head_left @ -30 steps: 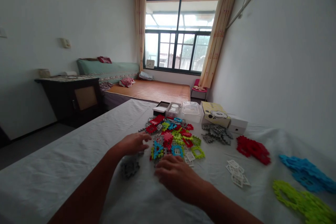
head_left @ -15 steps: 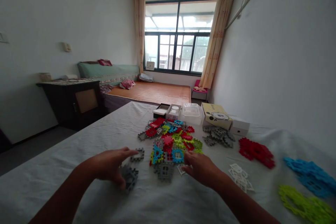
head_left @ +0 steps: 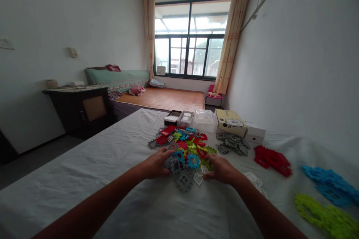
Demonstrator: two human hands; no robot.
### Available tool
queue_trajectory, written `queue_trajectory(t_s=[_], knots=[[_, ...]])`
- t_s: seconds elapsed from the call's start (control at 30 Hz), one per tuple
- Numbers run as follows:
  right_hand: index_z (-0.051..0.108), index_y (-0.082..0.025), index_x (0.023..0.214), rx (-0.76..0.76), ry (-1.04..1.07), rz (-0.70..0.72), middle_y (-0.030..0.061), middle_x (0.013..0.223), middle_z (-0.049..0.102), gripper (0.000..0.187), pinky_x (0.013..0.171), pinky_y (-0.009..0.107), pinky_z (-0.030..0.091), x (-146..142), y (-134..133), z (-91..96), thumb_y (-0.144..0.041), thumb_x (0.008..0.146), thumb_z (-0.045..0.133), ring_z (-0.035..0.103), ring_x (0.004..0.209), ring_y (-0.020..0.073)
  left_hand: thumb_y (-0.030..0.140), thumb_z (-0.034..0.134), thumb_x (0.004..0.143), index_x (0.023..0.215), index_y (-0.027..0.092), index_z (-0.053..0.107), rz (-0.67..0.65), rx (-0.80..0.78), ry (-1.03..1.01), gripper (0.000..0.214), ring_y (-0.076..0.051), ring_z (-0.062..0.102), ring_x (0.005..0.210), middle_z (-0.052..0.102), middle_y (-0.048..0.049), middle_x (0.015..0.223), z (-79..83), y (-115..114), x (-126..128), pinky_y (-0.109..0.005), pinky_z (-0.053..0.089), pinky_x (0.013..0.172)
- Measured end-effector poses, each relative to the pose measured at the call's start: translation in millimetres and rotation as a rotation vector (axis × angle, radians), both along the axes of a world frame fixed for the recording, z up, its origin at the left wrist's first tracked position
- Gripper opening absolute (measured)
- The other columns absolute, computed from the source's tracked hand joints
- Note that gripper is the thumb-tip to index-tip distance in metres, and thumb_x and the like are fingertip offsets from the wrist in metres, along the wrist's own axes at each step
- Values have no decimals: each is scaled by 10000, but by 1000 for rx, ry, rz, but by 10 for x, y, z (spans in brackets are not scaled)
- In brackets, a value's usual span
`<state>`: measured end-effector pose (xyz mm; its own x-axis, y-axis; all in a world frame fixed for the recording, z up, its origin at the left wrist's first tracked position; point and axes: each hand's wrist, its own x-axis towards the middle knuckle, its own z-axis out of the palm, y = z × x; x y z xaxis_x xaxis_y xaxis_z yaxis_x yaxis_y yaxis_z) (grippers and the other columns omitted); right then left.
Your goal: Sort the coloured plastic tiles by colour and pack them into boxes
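A mixed heap of plastic puzzle tiles (head_left: 187,149), red, blue, green, grey and white, lies on the white sheet (head_left: 112,164) in front of me. My left hand (head_left: 156,163) rests against the heap's left side, fingers curled round grey tiles (head_left: 171,162). My right hand (head_left: 223,169) presses the heap's right side, fingers bent over green and white tiles. A grey tile (head_left: 184,180) lies between the two hands at the near edge.
Sorted piles lie to the right: grey (head_left: 232,144), red (head_left: 272,160), blue (head_left: 331,185), green (head_left: 325,216), white (head_left: 254,180). Small boxes (head_left: 185,118), a clear tub (head_left: 204,117) and a yellow box (head_left: 230,121) stand behind the heap. A dark cabinet (head_left: 81,108) stands left.
Both hands moved inward and forward to the sides of the mixed heap. The grey tiles that lay near my left hand are now pushed in against the heap.
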<state>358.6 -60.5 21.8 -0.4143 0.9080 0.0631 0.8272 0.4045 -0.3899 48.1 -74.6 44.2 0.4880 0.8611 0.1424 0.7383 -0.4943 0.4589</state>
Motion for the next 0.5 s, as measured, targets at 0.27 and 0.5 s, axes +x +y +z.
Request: queue_trajectory(t_s=[0.27, 0.5], knots=[[547, -181, 1159, -113, 759, 98, 73, 962, 665, 364, 806, 337, 497, -389, 25, 39, -347, 835, 537, 636, 923, 190, 140, 630, 697, 1228, 221, 583, 73, 157, -328, 539, -209, 557, 1093, 574, -64, 1223, 241, 354, 409, -331, 457, 954], [590, -168, 1035, -128, 956, -97, 96, 1011, 670, 405, 708, 341, 536, -110, 150, 112, -480, 776, 576, 658, 781, 183, 125, 547, 804, 1099, 211, 664, 94, 313, -367, 328, -218, 502, 1180, 593, -76, 1218, -17, 425, 322, -387, 375, 1049]])
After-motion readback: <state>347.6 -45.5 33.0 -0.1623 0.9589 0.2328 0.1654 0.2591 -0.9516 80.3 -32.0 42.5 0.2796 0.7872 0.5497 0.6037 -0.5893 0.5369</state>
